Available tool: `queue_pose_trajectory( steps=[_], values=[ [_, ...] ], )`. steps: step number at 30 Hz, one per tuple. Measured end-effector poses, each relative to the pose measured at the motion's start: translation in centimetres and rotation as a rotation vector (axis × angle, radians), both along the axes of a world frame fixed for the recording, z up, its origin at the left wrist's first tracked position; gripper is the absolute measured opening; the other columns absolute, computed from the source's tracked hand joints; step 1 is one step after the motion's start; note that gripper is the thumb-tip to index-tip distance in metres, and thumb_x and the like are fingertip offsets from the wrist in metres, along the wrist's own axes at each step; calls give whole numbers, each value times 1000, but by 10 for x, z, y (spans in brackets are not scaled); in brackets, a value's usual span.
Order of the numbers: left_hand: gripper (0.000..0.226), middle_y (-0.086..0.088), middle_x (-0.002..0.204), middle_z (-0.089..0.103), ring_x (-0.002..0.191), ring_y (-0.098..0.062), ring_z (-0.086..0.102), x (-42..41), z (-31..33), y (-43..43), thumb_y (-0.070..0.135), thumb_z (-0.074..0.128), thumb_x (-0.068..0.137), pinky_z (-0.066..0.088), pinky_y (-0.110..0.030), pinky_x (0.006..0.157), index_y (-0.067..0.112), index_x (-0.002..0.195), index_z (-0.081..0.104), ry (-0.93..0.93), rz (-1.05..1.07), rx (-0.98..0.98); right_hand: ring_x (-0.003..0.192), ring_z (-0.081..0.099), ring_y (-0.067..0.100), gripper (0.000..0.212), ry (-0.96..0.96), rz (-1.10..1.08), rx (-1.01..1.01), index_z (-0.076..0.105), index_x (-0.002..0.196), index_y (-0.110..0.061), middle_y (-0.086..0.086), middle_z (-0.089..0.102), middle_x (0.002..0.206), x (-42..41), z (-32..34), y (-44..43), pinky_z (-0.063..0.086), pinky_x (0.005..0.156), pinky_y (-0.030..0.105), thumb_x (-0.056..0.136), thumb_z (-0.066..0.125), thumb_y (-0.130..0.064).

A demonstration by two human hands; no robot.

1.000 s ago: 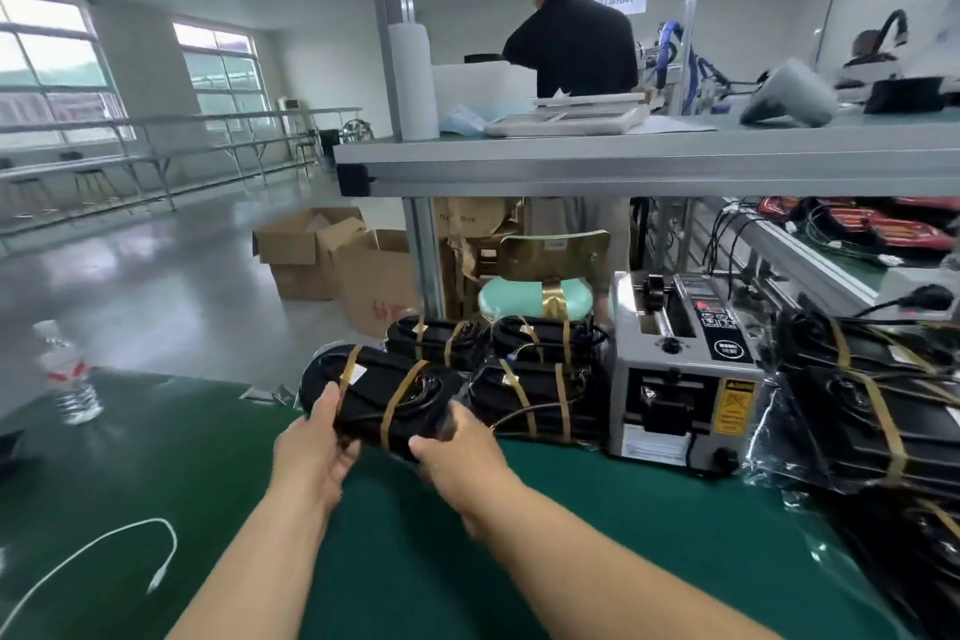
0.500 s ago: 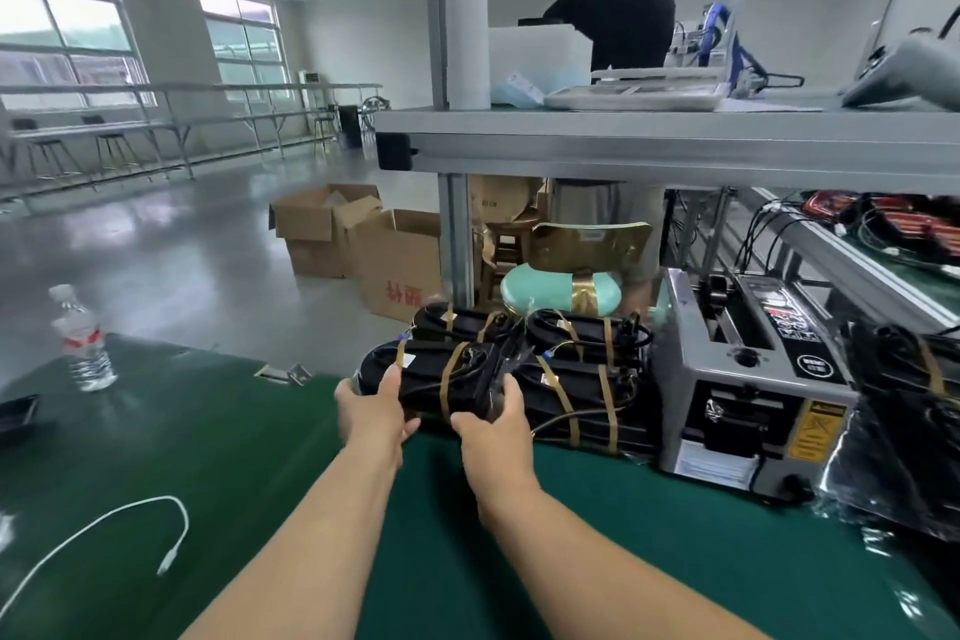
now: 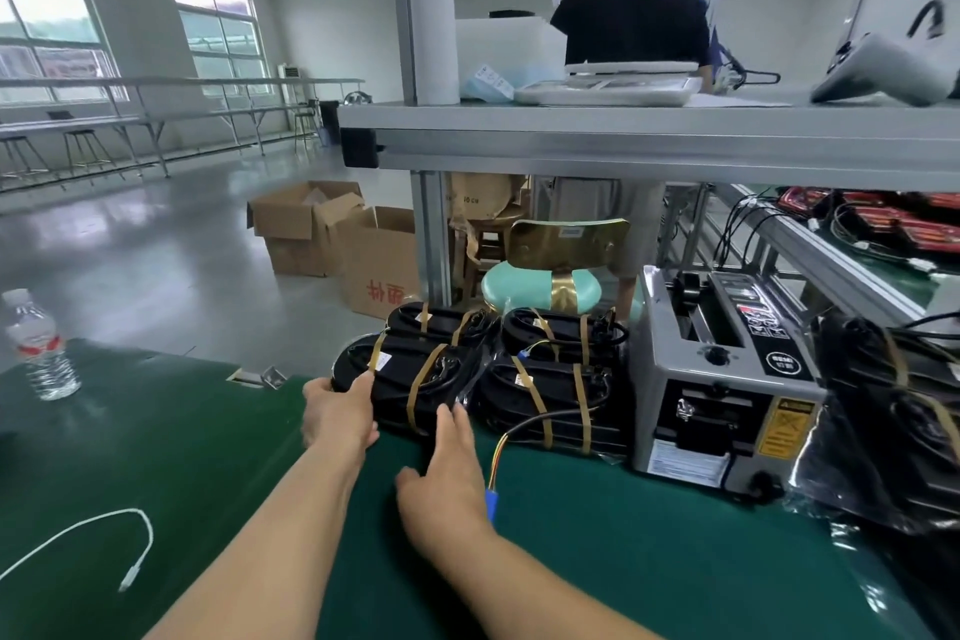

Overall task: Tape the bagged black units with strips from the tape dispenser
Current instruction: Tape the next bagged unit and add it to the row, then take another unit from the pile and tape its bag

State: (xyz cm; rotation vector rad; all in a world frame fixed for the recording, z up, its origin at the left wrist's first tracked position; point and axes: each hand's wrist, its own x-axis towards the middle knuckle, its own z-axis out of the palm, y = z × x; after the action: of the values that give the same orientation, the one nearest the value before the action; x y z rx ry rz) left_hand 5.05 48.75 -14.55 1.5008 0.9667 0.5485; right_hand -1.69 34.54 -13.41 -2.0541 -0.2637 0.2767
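One tape dispenser (image 3: pixel 727 379), green bench (image 3: pixel 208 457), glossy floor (image 3: pixel 130 250)

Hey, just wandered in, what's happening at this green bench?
A person is working at the green bench. Their left hand holds the left end of a bagged black unit that already carries tan tape bands. The right hand touches the unit's near edge with straight fingers. The unit sits against other taped units, just left of the grey tape dispenser. A pile of bagged units lies to the dispenser's right.
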Motion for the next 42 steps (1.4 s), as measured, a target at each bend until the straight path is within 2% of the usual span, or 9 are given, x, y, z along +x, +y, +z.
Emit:
queue_pose_trajectory(
  steps=[5, 12, 18, 23, 27, 31, 36, 39, 42],
  values=[
    [35, -11, 83, 66, 51, -20, 59, -4, -4, -5, 28, 66, 90, 49, -26, 45, 14, 117, 49, -121, 24, -106, 152, 3, 6, 74, -48, -3, 20, 10, 159, -23, -15, -9, 165, -6, -11, -8, 8, 118, 18, 97, 51, -19],
    [55, -11, 80, 68, 60, -16, 66, -21, -15, -31, 33, 62, 92, 51, -24, 52, 5, 136, 45, -273, 40, -51, 151, -5, 1, 77, -128, -33, 138, 11, 158, -27, -17, -5, 165, -11, -11, -7, -1, 117, 15, 93, 50, -16],
    [59, -9, 81, 71, 66, -15, 70, -19, -11, -41, 35, 62, 93, 53, -29, 63, 6, 140, 41, -274, -21, -8, 151, -4, 1, 77, -47, -33, 167, 10, 159, -21, -17, -7, 165, 3, -4, -2, 3, 122, 21, 92, 47, -13],
    [48, -11, 82, 72, 65, -16, 71, -14, -10, -36, 28, 65, 93, 55, -29, 62, 5, 131, 47, -258, -79, -24, 152, -6, 3, 78, -22, -33, 155, 8, 159, -16, -12, -7, 166, 10, 2, 3, -1, 117, 18, 93, 47, -14],
    [60, -8, 85, 73, 72, -17, 73, -16, -11, -32, 23, 68, 91, 60, -38, 75, 3, 141, 41, -210, -203, -6, 152, -11, 5, 81, -9, -19, 86, 4, 159, -16, -10, -13, 166, 11, 6, 4, -2, 120, 22, 91, 48, -15],
    [46, -15, 93, 72, 74, -16, 72, -24, -4, -37, 17, 67, 92, 58, -37, 76, 4, 131, 46, -199, -270, -42, 153, -2, 8, 85, 71, 11, 67, 0, 159, -24, -15, -17, 164, 1, 18, -7, 11, 124, 29, 90, 49, -12],
    [75, -14, 107, 61, 68, -10, 67, -56, 13, -80, 5, 60, 93, 53, -26, 69, 9, 154, 17, -246, -121, -89, 153, 4, 11, 76, 89, -26, 109, 6, 159, -29, -11, -4, 167, -14, 37, -36, 9, 121, 27, 97, 47, -19],
    [61, -18, 137, 52, 101, -19, 61, -80, 26, -112, 9, 58, 96, 46, -29, 84, 6, 151, 31, -256, -163, -117, 153, 10, 12, 70, 70, -63, 172, 14, 159, -29, -10, 9, 166, -30, 52, -62, 12, 124, 29, 98, 48, -18],
    [45, -19, 129, 58, 107, -29, 60, -94, 47, -154, 12, 55, 99, 45, -38, 93, 7, 142, 45, -253, -302, -92, 150, 22, 14, 65, 13, -83, 186, 22, 156, -28, -8, 21, 163, -50, 64, -103, 21, 122, 32, 96, 48, -26]
  ],
)
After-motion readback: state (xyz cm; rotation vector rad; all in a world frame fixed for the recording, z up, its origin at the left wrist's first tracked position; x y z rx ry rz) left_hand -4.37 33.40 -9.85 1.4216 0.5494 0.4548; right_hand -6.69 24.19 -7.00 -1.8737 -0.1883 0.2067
